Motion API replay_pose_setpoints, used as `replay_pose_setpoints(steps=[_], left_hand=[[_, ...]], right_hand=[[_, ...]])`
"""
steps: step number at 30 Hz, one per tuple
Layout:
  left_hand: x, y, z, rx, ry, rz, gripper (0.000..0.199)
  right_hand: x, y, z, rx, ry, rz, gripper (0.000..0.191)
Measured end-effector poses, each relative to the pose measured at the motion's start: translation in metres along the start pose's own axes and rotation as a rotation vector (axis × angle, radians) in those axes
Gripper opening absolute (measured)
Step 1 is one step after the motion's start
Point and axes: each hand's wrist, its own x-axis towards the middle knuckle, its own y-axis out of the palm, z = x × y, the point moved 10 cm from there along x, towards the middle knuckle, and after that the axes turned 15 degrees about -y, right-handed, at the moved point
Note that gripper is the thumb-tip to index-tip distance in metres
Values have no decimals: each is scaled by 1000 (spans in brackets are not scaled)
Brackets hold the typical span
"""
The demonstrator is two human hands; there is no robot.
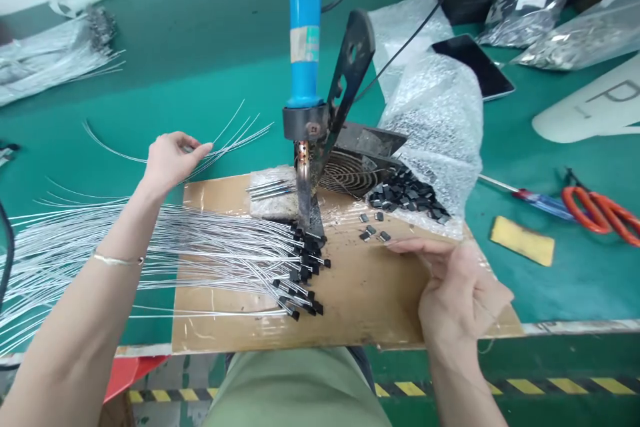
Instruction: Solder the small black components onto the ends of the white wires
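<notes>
My left hand point(175, 159) is closed in a pinch on a few thin white wires point(240, 137) above the green table. Their free ends fan out to the right. My right hand point(457, 287) hovers over the brown cardboard point(360, 293). Its index finger stretches left to the small black pieces point(384, 236), while the other fingers curl in, partly hidden. Between the hands, a blue-handled hot-air tool point(305, 27) points its metal nozzle point(303, 193) down. Left of the nozzle lies a large bundle of white wires point(215, 240) with black tips.
A heap of black pieces point(407, 193) lies on bubble wrap point(435, 113) beside a round black fan point(350, 170). To the right are a yellow sponge point(523, 240), a screwdriver point(545, 203) and orange-handled scissors point(600, 210). Bagged wires point(50, 53) lie at the far left.
</notes>
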Motion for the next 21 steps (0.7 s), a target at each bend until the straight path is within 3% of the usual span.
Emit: replay_pose_setpoints(steps=[3,6,11,16,21], left_hand=[[22,23,-6,-24,11,103,33],[27,41,-12,-25,39,187,25],[29,47,-8,-59,22,189,21],[26,35,-3,-148,-4,154,22],[5,-4,-25,-214,34,95,36]], right_hand=[[0,2,-1,20,63,-2,57],[0,2,-4,19,74,0,59],[-1,2,-11,38,96,6,59],[-3,3,-7,39,124,15,57],[-3,2,-3,39,134,1,55]])
